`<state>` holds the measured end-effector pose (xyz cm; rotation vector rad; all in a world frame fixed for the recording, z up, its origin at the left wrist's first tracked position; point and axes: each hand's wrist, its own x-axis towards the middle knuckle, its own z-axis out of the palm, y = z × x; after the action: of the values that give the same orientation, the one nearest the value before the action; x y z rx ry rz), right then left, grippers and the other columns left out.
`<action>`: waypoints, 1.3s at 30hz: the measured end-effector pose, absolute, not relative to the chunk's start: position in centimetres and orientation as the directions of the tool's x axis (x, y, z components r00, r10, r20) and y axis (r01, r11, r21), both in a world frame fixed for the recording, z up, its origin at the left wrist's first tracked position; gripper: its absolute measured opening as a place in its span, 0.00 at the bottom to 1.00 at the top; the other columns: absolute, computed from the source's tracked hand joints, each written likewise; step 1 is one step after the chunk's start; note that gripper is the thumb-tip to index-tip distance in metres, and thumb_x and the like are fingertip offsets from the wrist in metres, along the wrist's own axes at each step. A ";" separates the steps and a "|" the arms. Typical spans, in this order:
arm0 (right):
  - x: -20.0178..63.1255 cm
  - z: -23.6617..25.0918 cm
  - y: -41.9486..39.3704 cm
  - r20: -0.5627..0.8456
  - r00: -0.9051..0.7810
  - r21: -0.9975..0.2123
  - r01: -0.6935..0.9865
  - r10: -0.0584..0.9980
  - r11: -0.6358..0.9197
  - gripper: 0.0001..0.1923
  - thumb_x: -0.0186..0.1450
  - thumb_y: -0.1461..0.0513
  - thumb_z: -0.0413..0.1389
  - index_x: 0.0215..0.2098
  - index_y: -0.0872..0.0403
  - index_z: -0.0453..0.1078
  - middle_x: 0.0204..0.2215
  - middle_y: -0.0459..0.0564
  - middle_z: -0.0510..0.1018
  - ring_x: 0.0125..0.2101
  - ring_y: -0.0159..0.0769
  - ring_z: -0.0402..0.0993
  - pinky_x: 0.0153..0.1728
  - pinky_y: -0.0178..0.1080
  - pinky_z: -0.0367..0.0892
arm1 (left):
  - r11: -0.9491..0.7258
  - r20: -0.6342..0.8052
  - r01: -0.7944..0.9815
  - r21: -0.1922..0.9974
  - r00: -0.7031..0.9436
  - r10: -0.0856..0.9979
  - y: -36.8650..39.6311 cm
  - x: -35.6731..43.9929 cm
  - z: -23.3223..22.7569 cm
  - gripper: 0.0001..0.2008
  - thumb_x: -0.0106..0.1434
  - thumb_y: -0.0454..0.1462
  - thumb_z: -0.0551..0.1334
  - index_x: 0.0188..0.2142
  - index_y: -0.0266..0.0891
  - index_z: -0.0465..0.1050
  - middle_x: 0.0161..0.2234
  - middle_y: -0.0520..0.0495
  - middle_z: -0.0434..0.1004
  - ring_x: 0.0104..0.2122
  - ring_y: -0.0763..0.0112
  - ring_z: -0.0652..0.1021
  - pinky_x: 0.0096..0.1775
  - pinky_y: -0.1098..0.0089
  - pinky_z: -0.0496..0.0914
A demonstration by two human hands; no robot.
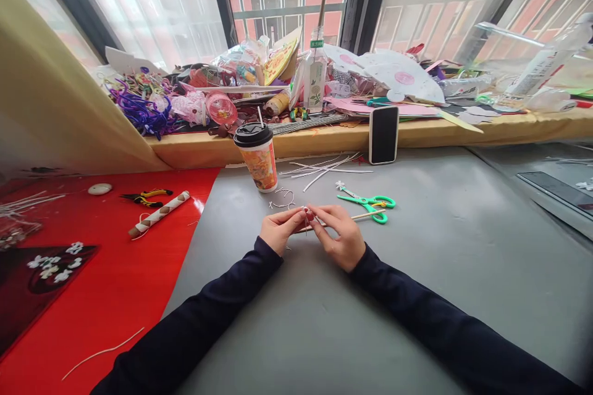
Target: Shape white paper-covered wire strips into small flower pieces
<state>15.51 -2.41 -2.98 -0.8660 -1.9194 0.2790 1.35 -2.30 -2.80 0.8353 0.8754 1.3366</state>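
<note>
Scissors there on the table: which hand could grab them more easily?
Probably the right hand: the green scissors lie just beyond it, while the left hand sits farther away, both pinching a thin wooden stick.

Both hands, left point(279, 229) and right point(341, 236), pinch thin wooden stick point(365, 216) over grey table point(454, 247); green scissors point(370, 202) just beyond.

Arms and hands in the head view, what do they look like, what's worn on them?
Both arms wear long dark navy sleeves, plain with no visible markings, ending at the wrists. The left hand and right hand are bare: no gloves, and no rings or watch that I can make out.
</note>
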 end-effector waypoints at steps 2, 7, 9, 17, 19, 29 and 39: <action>15.6 -2.9 -2.4 0.660 -0.210 -0.609 0.413 0.721 0.677 0.14 0.59 0.64 0.50 0.43 0.49 0.67 0.34 0.48 0.73 0.35 0.33 0.68 0.37 0.38 0.66 | 0.052 -0.032 -0.409 0.911 0.057 0.998 -2.4 1.4 -2.6 0.15 0.45 0.37 0.66 0.33 0.32 0.74 0.30 0.43 0.77 0.31 0.66 0.76 0.41 0.59 0.69; 15.8 -3.2 -2.4 0.699 -0.148 -0.600 0.411 0.700 0.686 0.10 0.58 0.64 0.51 0.37 0.50 0.70 0.31 0.47 0.75 0.32 0.33 0.70 0.36 0.38 0.67 | -0.042 0.046 -0.262 0.964 0.011 0.999 -3.1 1.9 -2.0 0.14 0.44 0.38 0.65 0.31 0.32 0.75 0.28 0.44 0.77 0.29 0.66 0.76 0.39 0.61 0.71; 15.8 -3.3 -2.4 0.732 -0.142 -0.558 0.436 0.666 0.706 0.10 0.58 0.64 0.51 0.37 0.49 0.70 0.31 0.47 0.75 0.33 0.33 0.70 0.37 0.38 0.66 | -0.083 0.079 -0.224 0.971 -0.029 0.996 -3.4 2.1 -1.7 0.14 0.44 0.38 0.66 0.30 0.32 0.75 0.26 0.45 0.77 0.28 0.66 0.76 0.37 0.61 0.72; 15.7 -3.8 -2.3 0.768 -0.125 -0.500 0.496 0.628 0.710 0.08 0.58 0.63 0.51 0.35 0.49 0.70 0.29 0.47 0.75 0.31 0.33 0.70 0.36 0.38 0.66 | -0.105 0.104 -0.127 0.986 -0.013 0.994 -3.7 2.1 -1.5 0.12 0.46 0.38 0.64 0.30 0.32 0.75 0.26 0.46 0.77 0.28 0.68 0.75 0.36 0.64 0.72; 15.7 -4.0 -2.2 0.783 -0.141 -0.468 0.507 0.605 0.724 0.09 0.58 0.63 0.51 0.36 0.49 0.69 0.30 0.47 0.75 0.33 0.34 0.70 0.36 0.39 0.66 | -0.092 0.091 -0.140 0.986 -0.016 0.996 -3.6 2.1 -1.7 0.12 0.45 0.37 0.65 0.30 0.32 0.75 0.25 0.47 0.76 0.27 0.69 0.75 0.35 0.65 0.73; 16.1 -3.4 -2.5 0.819 -0.305 -0.268 0.548 0.487 0.793 0.13 0.58 0.66 0.50 0.41 0.52 0.67 0.32 0.49 0.75 0.33 0.35 0.69 0.36 0.40 0.65 | -0.138 0.135 -0.031 0.990 -0.081 0.988 -4.0 2.2 -1.9 0.10 0.45 0.37 0.64 0.28 0.33 0.76 0.24 0.46 0.77 0.24 0.70 0.75 0.32 0.68 0.73; 16.1 -3.2 -2.7 0.817 -0.338 -0.226 0.558 0.467 0.799 0.13 0.59 0.67 0.49 0.42 0.53 0.67 0.31 0.49 0.75 0.33 0.35 0.69 0.35 0.40 0.64 | -0.186 0.188 0.022 0.982 -0.092 0.978 -4.1 2.1 -1.9 0.11 0.46 0.38 0.64 0.29 0.33 0.76 0.26 0.45 0.77 0.25 0.68 0.76 0.32 0.68 0.72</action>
<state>16.09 -2.67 -3.24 -0.7643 -1.9897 -0.1148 2.14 -4.11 -1.93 1.3116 1.1942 1.4125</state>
